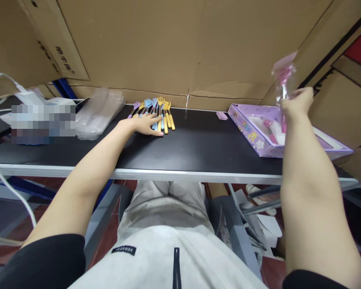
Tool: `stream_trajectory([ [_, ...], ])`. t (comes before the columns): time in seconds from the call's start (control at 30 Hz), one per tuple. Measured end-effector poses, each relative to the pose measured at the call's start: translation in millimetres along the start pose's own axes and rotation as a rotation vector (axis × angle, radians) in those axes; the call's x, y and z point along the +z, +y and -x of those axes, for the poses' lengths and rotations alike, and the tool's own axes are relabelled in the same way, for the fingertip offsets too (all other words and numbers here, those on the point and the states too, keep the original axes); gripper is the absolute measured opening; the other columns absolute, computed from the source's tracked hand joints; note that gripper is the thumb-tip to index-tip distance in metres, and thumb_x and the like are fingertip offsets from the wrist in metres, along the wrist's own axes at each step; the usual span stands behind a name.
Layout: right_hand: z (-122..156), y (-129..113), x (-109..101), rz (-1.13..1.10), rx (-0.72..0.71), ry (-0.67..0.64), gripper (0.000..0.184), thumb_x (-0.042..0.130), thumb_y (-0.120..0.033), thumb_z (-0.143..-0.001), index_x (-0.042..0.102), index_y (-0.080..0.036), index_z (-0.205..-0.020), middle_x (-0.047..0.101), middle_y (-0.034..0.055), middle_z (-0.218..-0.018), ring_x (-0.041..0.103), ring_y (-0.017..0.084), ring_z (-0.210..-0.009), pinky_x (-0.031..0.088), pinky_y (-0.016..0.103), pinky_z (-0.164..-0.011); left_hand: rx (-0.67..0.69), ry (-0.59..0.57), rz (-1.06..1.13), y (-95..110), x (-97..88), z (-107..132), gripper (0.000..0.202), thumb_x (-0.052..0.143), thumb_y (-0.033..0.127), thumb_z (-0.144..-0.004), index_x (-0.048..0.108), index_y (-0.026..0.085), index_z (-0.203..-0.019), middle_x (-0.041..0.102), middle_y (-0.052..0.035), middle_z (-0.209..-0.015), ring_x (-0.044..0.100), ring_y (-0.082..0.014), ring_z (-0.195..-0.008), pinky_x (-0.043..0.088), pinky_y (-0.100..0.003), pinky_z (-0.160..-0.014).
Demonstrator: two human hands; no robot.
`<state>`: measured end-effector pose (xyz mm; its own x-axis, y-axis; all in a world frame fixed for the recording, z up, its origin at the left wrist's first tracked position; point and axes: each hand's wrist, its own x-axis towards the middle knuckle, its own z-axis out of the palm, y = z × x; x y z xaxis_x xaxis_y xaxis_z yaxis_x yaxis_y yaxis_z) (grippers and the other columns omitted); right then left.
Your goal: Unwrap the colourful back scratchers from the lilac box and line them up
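Left hand (pixel 147 123), grip released, lies across colourful clawed sticks (pixel 160 112) on a black desk (pixel 198 140). Right hand (pixel 299 103) grasps a bagged pink stick (pixel 284 77) above a purple box (pixel 247 127).

Claw tools (pixel 160 112) are coloured purple, blue and yellow.
The table (pixel 204 140) is surfaced black, edged silver; the box (pixel 243 126) is printed lilac with a white star (pixel 259 144); the wrapped tool (pixel 284 76) is tinted pink; brown cardboard (pixel 168 48) is marked in black and red.

The right hand (pixel 299 102) holds a bagged pink stick (pixel 284 91) over a purple box (pixel 246 129); the left hand (pixel 147 123) covers claw-tipped sticks (pixel 169 119).
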<state>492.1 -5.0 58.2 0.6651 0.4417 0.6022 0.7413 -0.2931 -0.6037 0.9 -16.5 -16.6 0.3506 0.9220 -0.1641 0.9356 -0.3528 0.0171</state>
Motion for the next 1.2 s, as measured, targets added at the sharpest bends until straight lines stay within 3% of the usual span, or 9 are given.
stream_trajectory([
  [0.07,8,-32,-3,-0.151,-0.035,0.031,0.045,0.065,0.008,-0.087,0.069,-0.007,-0.129,0.071,0.0225,-0.132,0.07,0.017,-0.119,0.05,0.028,-0.105,0.002,0.009,-0.001,1,0.0,0,0.101,0.049,0.081,-0.091,0.021,0.031,-0.174,0.013,-0.0115,-0.181,0.012,-0.0411,-0.166,0.012,-0.068,-0.129],
  [0.17,16,-78,3,-0.569,-0.061,0.019,0.028,0.059,0.006,-0.092,0.066,-0.016,-0.108,0.072,0.0168,-0.126,0.07,0.013,-0.113,0.05,0.023,-0.105,0.027,0.088,0.004,0,0.6,-2,0.09,0.048,0.077,-0.095,0.033,0.03,-0.171,0.02,-0.0122,-0.179,0.016,-0.0406,-0.165,0.009,-0.069,-0.129],
  [0.27,35,-114,21,-1.013,0.026,-0.074,0.033,0.057,0.005,-0.095,0.048,-0.026,-0.088,0.071,0.0078,-0.116,0.068,0.009,-0.097,0.053,0.024,-0.1,0.082,0.268,0.039,-1,0.4,-4,0.075,0.049,0.067,-0.1,0.049,0.028,-0.163,0.026,-0.0134,-0.178,0.02,-0.0408,-0.164,0.011,-0.07,-0.128],
  [0.37,73,-135,45,-1.298,0.161,-0.258,0.032,0.06,-0.003,-0.096,0.041,-0.028,-0.09,0.07,-0.003,-0.1,0.065,0.009,-0.083,0.059,0.03,-0.091,0.143,0.493,0.09,2,-2.3,-2,0.059,0.052,0.059,-0.102,0.061,0.03,-0.152,0.027,-0.0121,-0.177,0.022,-0.0417,-0.163,0.017,-0.071,-0.125],
  [0.5,131,-139,71,-1.28,0.267,-0.576,0.028,0.078,-0.023,-0.086,0.051,-0.025,-0.093,0.07,-0.0028,-0.091,0.072,0.017,-0.096,0.062,0.036,-0.084,0.166,0.712,0.116,12,-7.8,5,0.042,0.052,0.048,-0.103,0.069,0.034,-0.139,0.028,-0.0056,-0.178,0.025,-0.0376,-0.162,0.019,-0.067,-0.125],
  [0.6,162,-136,79,-1.286,0.3,-0.709,0.028,0.081,-0.028,-0.083,0.055,-0.023,-0.091,0.072,-0.0002,-0.092,0.075,0.019,-0.103,0.064,0.038,-0.085,0.199,0.783,0.12,19,-8.5,7,0.038,0.052,0.045,-0.102,0.072,0.033,-0.131,0.028,-0.0036,-0.177,0.027,-0.0363,-0.162,0.02,-0.065,-0.125],
  [0.77,193,-137,68,-1.34,0.442,-0.802,0.024,0.079,-0.03,-0.086,0.061,-0.023,-0.1,0.077,0.0023,-0.099,0.076,0.02,-0.106,0.066,0.04,-0.088,0.308,0.781,0.115,25,-0.8,-1,0.031,0.056,0.046,-0.099,0.078,0.027,-0.11,0.036,-0.0045,-0.175,0.031,-0.0397,-0.159,0.02,-0.065,-0.125],
  [0.9,206,-143,58,-1.353,0.469,-0.861,0.018,0.076,-0.027,-0.089,0.063,-0.022,-0.101,0.078,0.004,-0.103,0.076,0.02,-0.109,0.067,0.039,-0.091,0.325,0.763,0.114,25,4.3,-6,0.029,0.057,0.043,-0.099,0.08,0.026,-0.104,0.041,-0.0055,-0.172,0.033,-0.0385,-0.159,0.019,-0.064,-0.125],
  [1.2,212,-143,58,-1.328,0.506,-0.91,0.015,0.073,-0.026,-0.093,0.058,-0.022,-0.093,0.078,0.0036,-0.105,0.076,0.017,-0.107,0.066,0.035,-0.092,0.331,0.781,0.166,25,3.0,-7,0.034,0.053,0.044,-0.1,0.081,0.025,-0.095,0.049,-0.0046,-0.167,0.036,-0.0392,-0.156,0.016,-0.064,-0.126],
])
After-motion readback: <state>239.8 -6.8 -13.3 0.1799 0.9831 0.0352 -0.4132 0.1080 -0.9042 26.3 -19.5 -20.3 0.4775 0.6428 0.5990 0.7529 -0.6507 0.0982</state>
